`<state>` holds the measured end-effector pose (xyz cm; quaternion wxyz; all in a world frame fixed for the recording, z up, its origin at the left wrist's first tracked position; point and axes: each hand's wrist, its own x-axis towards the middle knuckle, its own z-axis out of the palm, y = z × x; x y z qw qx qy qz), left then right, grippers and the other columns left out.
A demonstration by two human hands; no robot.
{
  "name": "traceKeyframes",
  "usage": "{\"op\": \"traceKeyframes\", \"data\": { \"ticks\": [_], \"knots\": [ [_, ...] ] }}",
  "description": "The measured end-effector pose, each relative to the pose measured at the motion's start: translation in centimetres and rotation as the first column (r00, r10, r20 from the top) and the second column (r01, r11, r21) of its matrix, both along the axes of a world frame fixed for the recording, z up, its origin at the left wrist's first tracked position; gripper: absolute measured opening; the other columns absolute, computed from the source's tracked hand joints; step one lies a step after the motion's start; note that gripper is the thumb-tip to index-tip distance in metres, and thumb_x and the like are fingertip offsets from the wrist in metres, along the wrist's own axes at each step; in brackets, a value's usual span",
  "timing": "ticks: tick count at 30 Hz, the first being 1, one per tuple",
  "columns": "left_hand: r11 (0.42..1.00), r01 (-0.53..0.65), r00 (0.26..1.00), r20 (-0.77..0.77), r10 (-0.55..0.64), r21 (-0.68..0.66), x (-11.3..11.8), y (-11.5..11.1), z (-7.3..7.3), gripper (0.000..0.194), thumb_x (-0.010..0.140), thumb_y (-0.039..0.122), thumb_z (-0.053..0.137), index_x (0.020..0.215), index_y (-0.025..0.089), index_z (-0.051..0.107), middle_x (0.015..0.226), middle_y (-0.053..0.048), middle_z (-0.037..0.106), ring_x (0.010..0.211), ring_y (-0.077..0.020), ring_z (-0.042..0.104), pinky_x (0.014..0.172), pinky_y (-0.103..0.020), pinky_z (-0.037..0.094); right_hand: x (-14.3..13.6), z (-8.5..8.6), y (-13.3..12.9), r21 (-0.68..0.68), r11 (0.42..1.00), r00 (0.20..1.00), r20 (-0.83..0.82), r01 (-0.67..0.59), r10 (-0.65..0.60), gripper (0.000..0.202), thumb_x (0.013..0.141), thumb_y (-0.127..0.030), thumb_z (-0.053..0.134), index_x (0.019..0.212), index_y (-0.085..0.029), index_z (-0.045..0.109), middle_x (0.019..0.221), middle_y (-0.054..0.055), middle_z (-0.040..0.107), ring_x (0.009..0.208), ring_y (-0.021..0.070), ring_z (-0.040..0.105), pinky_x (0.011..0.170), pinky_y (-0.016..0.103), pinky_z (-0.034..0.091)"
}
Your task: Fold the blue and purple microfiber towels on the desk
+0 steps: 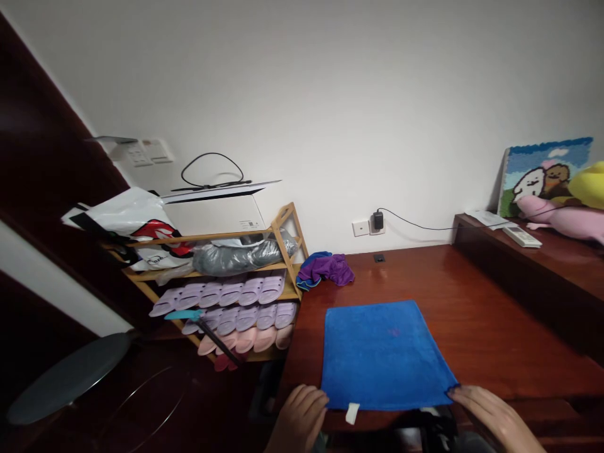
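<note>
A blue cloth [382, 355] lies spread out flat on the reddish-brown wooden desk [481, 302], with a small white tag [352, 413] hanging from its near edge. My left hand [302, 415] is closed at the near left corner of the cloth, fingers curled over it. At the near right corner, my right hand [493, 412] pinches the fabric between thumb and fingers. A small purplish mark shows on the cloth's upper right part. Crumpled purple and blue cloths [325, 269] lie at the desk's back left corner.
Left of the desk stands a wooden rack [289, 236] with several slippers [245, 292] and a white box [217, 211]. A raised shelf [561, 255] on the right bears a remote [521, 236] and a pink plush toy [566, 217]. A black adapter [378, 219] is plugged into the wall.
</note>
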<state>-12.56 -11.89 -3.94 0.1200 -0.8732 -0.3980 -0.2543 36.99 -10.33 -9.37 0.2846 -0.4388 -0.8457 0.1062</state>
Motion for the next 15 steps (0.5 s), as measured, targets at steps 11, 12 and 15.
{"op": "traceKeyframes", "data": {
  "ticks": [11,12,15],
  "knots": [
    [0.998,0.002,0.98,0.197,0.01,-0.057,0.8,1.8,3.7,0.023,0.104,0.017,0.052,0.11,0.025,0.072,0.09,-0.003,0.073,0.082,-0.0185,0.069,0.077,-0.033,0.057,1.3,3.7,1.4,0.254,0.965,0.988,0.119,0.065,-0.097,0.07,0.09,-0.017,0.045,0.149,-0.055,0.049,0.127,-0.011,0.075,0.105,0.0262,0.077,0.089,0.038,0.067],
    [0.998,0.013,0.982,0.191,0.0,-0.068,0.8,1.7,3.7,0.023,0.103,0.016,0.053,0.109,0.026,0.072,0.089,-0.003,0.073,0.081,-0.0184,0.068,0.076,-0.032,0.057,1.3,3.3,1.3,0.246,0.968,0.987,0.129,0.06,-0.094,0.072,0.088,-0.016,0.044,0.146,-0.056,0.052,0.127,-0.012,0.074,0.103,0.0258,0.078,0.088,0.038,0.067],
    [0.993,0.038,0.984,0.177,-0.019,-0.108,0.9,1.1,3.6,0.022,0.102,0.015,0.054,0.107,0.026,0.073,0.089,-0.002,0.073,0.081,-0.0184,0.068,0.075,-0.032,0.056,0.9,2.4,0.9,0.222,0.961,0.977,0.101,0.163,-0.189,0.072,0.083,-0.015,0.045,0.137,-0.06,0.06,0.124,-0.017,0.074,0.101,0.0229,0.078,0.085,0.033,0.068]
  ]
}}
